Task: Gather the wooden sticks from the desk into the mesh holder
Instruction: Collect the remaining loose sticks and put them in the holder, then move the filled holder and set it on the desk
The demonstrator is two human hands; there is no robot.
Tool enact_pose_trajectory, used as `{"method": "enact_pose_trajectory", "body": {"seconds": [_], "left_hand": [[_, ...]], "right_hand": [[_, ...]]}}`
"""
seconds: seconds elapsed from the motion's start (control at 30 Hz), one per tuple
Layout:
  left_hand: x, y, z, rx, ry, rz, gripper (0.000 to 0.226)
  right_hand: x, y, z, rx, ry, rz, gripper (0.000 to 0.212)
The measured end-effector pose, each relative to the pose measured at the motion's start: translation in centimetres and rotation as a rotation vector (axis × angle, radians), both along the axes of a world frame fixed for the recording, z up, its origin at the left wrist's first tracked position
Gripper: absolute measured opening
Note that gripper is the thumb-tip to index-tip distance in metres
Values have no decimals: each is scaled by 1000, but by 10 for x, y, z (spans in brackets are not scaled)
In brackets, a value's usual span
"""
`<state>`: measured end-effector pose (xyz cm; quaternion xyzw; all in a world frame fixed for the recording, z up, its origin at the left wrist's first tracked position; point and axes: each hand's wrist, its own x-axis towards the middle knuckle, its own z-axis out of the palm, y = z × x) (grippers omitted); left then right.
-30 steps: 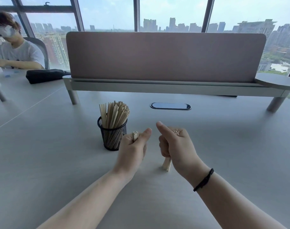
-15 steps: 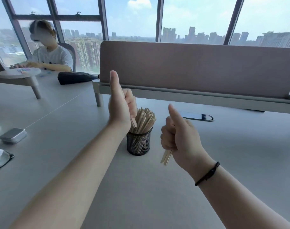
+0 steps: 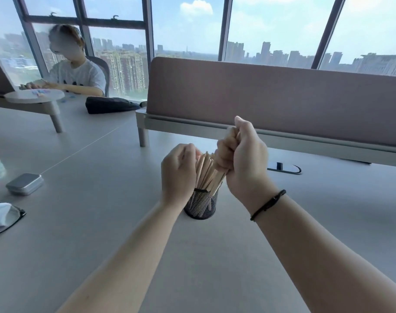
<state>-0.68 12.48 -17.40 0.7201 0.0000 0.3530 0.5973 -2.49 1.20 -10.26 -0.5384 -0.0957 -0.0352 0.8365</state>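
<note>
A black mesh holder (image 3: 201, 206) stands on the grey desk (image 3: 102, 222) in the middle of the view, packed with upright wooden sticks (image 3: 206, 172). My right hand (image 3: 242, 159) is above the holder's right side, fist closed around a bundle of sticks whose lower ends reach into the holder. My left hand (image 3: 179, 175) is at the holder's left side, fingers curled against the tops of the standing sticks; whether it holds any is hidden. I see no loose sticks on the desk.
A pink divider screen (image 3: 282, 96) runs behind the holder. A cable grommet (image 3: 285, 168) lies at the right. At the left are a metal tin (image 3: 25, 184), a glasses case (image 3: 3, 218) and a black pouch (image 3: 111, 105). Another person (image 3: 72, 73) sits at the far left.
My left hand came down from above the holder to its left side. My right hand rose from the desk and moved over the holder with its sticks. The camera turned left.
</note>
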Motion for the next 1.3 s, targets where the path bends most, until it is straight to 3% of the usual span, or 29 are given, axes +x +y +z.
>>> {"method": "enact_pose_trajectory", "body": {"seconds": [0.07, 0.17, 0.3, 0.4, 0.5, 0.57, 0.63, 0.7, 0.87, 1.1, 1.3], "left_hand": [[-4, -2, -14, -54, -68, 12, 26], [-8, 0, -38, -84, 4, -83, 43], [-4, 6, -60, -31, 83, -194, 61], [-3, 4, -57, 76, 72, -221, 60], [-4, 3, -54, 188, 86, -180, 60], [-5, 4, -57, 172, 112, -194, 69], [-5, 4, -61, 110, 147, -243, 82], [-3, 6, -62, 46, 179, -306, 85], [0, 10, -59, -5, 187, -374, 48], [-4, 9, -63, -73, 250, -438, 65], [-6, 10, -66, -62, 300, -439, 68]], "right_hand": [[8, 11, 9, -11, -40, -41, 50], [22, 27, 6, -158, -79, -118, 61], [39, 31, -17, -643, -187, -171, 43], [41, 26, -33, -1088, -481, -214, 32], [39, 17, -41, -1404, -820, -430, 27], [39, 12, -42, -1533, -781, -453, 31], [38, 9, -46, -1652, -615, -327, 39], [37, 6, -47, -1683, -521, -235, 42], [34, 2, -41, -1686, -572, -142, 47], [36, -6, -35, -1673, -549, 8, 60], [35, -9, -36, -1708, -616, -8, 56]]}}
